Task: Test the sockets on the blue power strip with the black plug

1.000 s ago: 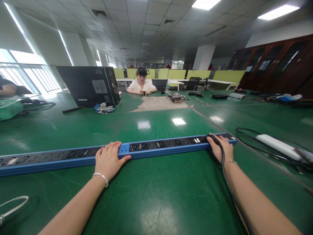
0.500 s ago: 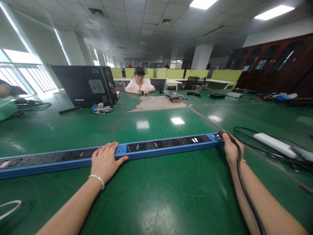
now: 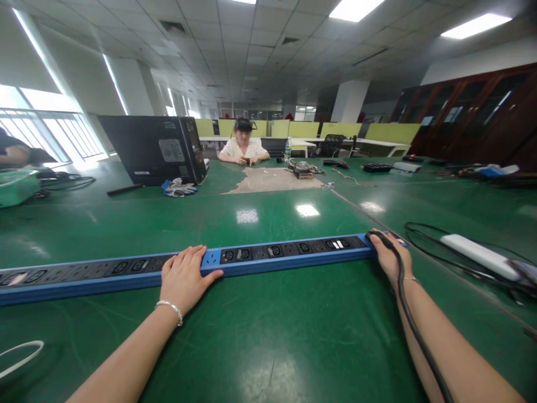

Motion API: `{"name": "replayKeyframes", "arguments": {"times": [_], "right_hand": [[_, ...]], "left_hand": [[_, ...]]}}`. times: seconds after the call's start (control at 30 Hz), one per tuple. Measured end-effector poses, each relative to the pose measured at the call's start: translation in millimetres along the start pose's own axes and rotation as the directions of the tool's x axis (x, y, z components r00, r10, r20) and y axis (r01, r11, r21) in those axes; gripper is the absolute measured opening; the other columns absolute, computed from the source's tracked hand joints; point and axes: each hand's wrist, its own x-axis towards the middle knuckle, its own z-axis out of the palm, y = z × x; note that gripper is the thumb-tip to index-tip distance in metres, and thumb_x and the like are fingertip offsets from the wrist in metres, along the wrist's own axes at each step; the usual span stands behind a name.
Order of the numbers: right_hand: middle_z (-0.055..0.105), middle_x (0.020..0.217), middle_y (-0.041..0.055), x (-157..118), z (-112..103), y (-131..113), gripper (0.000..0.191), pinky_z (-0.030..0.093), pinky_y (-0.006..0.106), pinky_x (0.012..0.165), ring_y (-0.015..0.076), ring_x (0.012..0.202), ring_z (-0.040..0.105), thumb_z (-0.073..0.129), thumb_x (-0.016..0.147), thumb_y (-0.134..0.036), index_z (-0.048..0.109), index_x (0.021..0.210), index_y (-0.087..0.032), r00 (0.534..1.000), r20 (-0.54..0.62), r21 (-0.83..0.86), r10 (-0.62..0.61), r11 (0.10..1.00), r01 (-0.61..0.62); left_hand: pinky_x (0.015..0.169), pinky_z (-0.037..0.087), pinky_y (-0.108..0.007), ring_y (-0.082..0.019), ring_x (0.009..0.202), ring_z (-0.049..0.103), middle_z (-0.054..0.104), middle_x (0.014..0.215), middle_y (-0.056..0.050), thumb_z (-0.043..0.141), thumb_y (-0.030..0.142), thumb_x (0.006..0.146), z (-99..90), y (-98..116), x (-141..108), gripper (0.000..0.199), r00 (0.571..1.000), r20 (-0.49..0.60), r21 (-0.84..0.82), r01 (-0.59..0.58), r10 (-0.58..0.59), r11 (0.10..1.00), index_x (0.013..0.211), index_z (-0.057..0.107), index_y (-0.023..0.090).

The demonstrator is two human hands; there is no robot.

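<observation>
A long blue power strip (image 3: 289,252) with several black sockets runs across the green table (image 3: 268,330) from the left edge to the right. My left hand (image 3: 187,277) grips it just left of the bright blue socket, fingers over the top and thumb along the near side. At the strip's right end, my right hand (image 3: 392,262) is closed around a black plug (image 3: 375,235). From the plug a thick black cable (image 3: 413,324) trails over my right forearm. The plug's front is hidden against the strip, so I cannot tell whether it is inserted.
A white power strip (image 3: 478,256) with tangled black cords lies at right. Behind stand a black computer case (image 3: 146,148), gloves (image 3: 179,187) and a green basket (image 3: 19,187). A person (image 3: 243,146) sits across the table. A white cable loop (image 3: 25,355) lies front left.
My right hand has shifted left with the plug, along the blue strip's end, uncovering its tip. My left hand keeps its place on the strip. The whole view has moved slightly.
</observation>
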Motion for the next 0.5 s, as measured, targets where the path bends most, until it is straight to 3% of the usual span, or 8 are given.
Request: {"name": "replayKeyframes", "arguments": {"times": [0.3,0.5], "right_hand": [[0.062,0.117,0.0084,-3.7,4.1,-0.2,0.044,0.034,0.047,0.102,0.0295,0.123,0.044,0.044,0.079,-0.051,0.066,0.106,-0.023,1.000,-0.007,-0.124,0.004,0.992,-0.005],[0.060,0.120,0.0056,-3.0,2.9,9.6,0.047,0.035,0.049,0.101,0.0320,0.124,0.041,0.045,0.079,-0.055,0.064,0.112,-0.026,1.000,0.012,-0.200,-0.003,0.980,0.005]], "left_hand": [[0.100,0.029,-0.043,-0.027,0.121,0.045,0.054,0.129,-0.011,0.046,0.059,0.078,-0.5,0.4,-0.3,0.062,1.000,-0.015,-0.012,-0.003,0.003,1.000,0.124,0.050,0.016],[0.100,0.029,-0.043,-0.028,0.121,0.045,0.054,0.129,-0.012,0.049,0.060,0.077,1.3,0.1,-0.5,0.065,1.000,-0.011,-0.017,0.002,-0.003,1.000,0.124,0.050,0.015]]}}
